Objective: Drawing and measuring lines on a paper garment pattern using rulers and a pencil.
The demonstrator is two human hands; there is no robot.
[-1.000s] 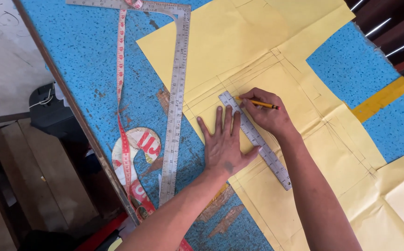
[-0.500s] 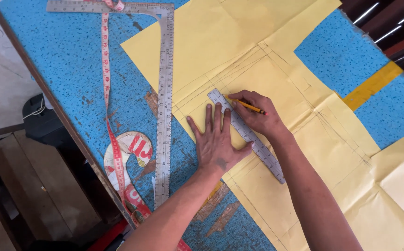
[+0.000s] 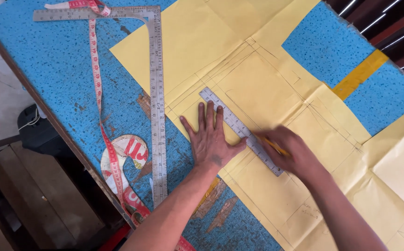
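My left hand [image 3: 211, 137] lies flat with fingers spread on the yellow pattern paper [image 3: 258, 79], its thumb pressing a short steel ruler [image 3: 232, 122] that lies diagonally on the sheet. My right hand [image 3: 292, 153], blurred by motion, holds a yellow pencil [image 3: 276, 148] against the ruler's right edge near its lower end. Faint pencil lines cross the paper around the ruler.
A large metal L-square [image 3: 157, 102] lies left of the paper on the blue speckled table [image 3: 58, 60]. A red and white measuring tape [image 3: 97, 88] trails over it, across a curved white template [image 3: 130, 151]. The table's left edge drops to wooden furniture [image 3: 25, 195].
My right hand has slid with the pencil down along the ruler from its upper part to its lower end. My left hand stays flat on the paper and ruler.
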